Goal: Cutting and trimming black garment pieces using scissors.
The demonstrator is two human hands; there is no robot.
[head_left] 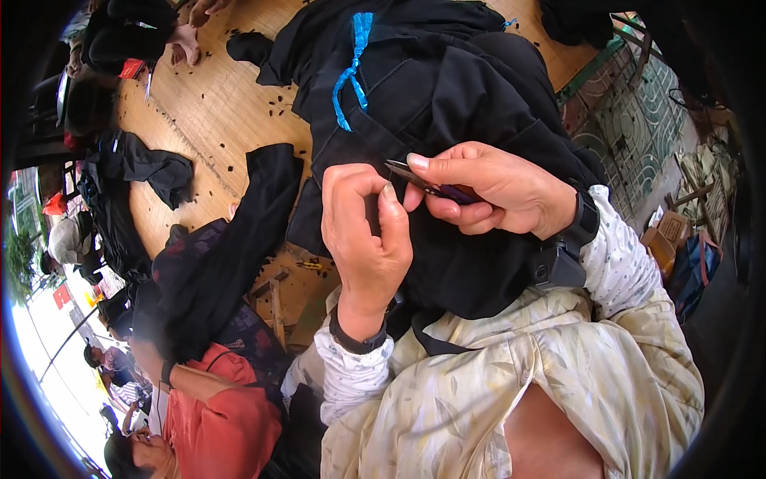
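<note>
In my right hand (pixel 507 188) is a pair of thread snips (pixel 443 190), dark-bladed with a purplish handle. Their tips point left, toward the curled fingers of my left hand (pixel 363 231). That hand is closed in a pinch; whatever it holds, if anything, is too small or hidden to make out. Beneath both hands a heap of black cloth (pixel 431 88), which looks like a garment, spreads from my lap over the table. A shiny blue strip (pixel 353 72), knotted in the middle, lies on this cloth beyond my hands.
Small dark scraps dot the wooden table (pixel 215 112). At left sits a person in a red top (pixel 227 407), with black cloth (pixel 219 271) over their arm. A yellow tool (pixel 309 265) lies low beside my left hand. Cardboard boxes (pixel 670 231) stand right, by the patterned floor (pixel 630 132).
</note>
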